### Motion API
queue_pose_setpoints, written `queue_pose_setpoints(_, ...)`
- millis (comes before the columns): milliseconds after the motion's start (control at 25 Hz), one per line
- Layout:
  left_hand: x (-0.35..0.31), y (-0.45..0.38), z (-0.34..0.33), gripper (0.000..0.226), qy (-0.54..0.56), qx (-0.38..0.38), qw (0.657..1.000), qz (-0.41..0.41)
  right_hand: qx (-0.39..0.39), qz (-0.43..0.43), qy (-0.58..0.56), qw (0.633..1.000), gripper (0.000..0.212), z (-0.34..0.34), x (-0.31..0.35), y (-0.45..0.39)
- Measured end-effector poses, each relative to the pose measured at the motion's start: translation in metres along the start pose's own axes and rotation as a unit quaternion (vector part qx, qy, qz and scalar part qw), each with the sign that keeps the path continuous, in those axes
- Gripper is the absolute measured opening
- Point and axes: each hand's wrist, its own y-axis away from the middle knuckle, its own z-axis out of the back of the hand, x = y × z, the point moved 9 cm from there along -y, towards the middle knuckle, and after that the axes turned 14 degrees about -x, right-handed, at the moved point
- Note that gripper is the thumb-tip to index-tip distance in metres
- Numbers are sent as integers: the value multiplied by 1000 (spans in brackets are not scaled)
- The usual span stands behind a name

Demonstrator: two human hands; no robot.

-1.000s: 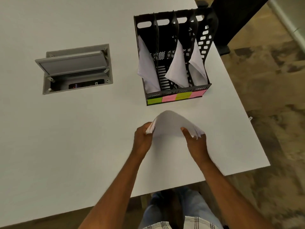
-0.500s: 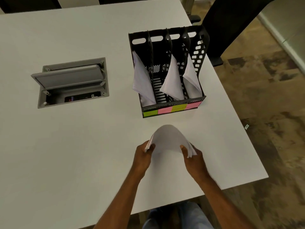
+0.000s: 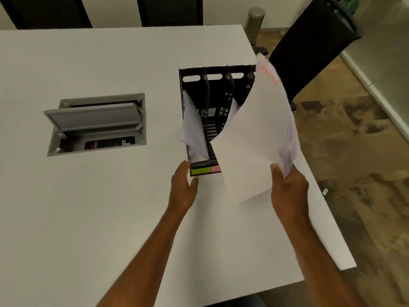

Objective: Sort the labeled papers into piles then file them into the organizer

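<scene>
A black slotted organizer stands on the white table, with green and pink labels on its front lip. White papers lean in its leftmost slot, and a sliver of paper shows in a slot further right. My right hand grips a stack of white papers by its lower right corner, lifted and tilted over the organizer's right half, hiding those slots. Pink marks show at the stack's top edge. My left hand is open, fingers touching the organizer's front left corner.
A grey recessed power box with its lid raised sits in the table to the left. A black office chair stands beyond the table's right edge. The table's right edge runs close to my right arm.
Both hands held the stack low on the table before. Now the left hand has let go and moved to the organizer's front, while the right hand has raised the stack over the organizer.
</scene>
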Motion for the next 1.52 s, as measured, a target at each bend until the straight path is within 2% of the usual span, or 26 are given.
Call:
queue_pose_setpoints(120,-15,-10,-14,63,-65,17,995,-79,-31,35,25,999,33,-30,40,-37)
queue_pose_setpoints(360,-7,-4,-31,63,-152,60,980,-112,-44,112,80,990,54,-119,77,-65)
queue_pose_setpoints(480,0,-5,-33,65,-184,69,973,-119,62,118,95,987,62,-176,58,-52)
queue_pose_setpoints(560,4,-7,-34,66,-196,79,971,-111,140,148,134,970,61,-205,38,-38)
queue_pose_setpoints(600,6,-8,-34,66,-202,83,970,-110,155,164,165,960,61,-213,28,-34)
queue_pose_setpoints(720,10,-8,-35,66,-210,91,968,-107,136,240,283,919,55,-218,13,-31)
queue_pose_setpoints(840,11,-7,-36,66,-209,98,967,-107,137,275,333,892,51,-215,6,-37)
queue_pose_setpoints(920,10,-8,-36,66,-209,100,967,-110,162,278,371,871,58,-217,-1,-42)
queue_pose_setpoints(1040,11,-8,-36,66,-210,103,966,-113,153,284,418,849,75,-209,-3,-48)
queue_pose_setpoints(1240,10,-7,-38,68,-233,115,958,-122,126,303,405,853,83,-183,2,-43)
queue_pose_setpoints(1360,10,-6,-40,71,-272,124,947,-122,149,302,370,866,86,-167,-4,-28)
queue_pose_setpoints(1520,1,-2,-37,68,-306,121,936,-127,201,258,331,885,75,-140,-30,-4)
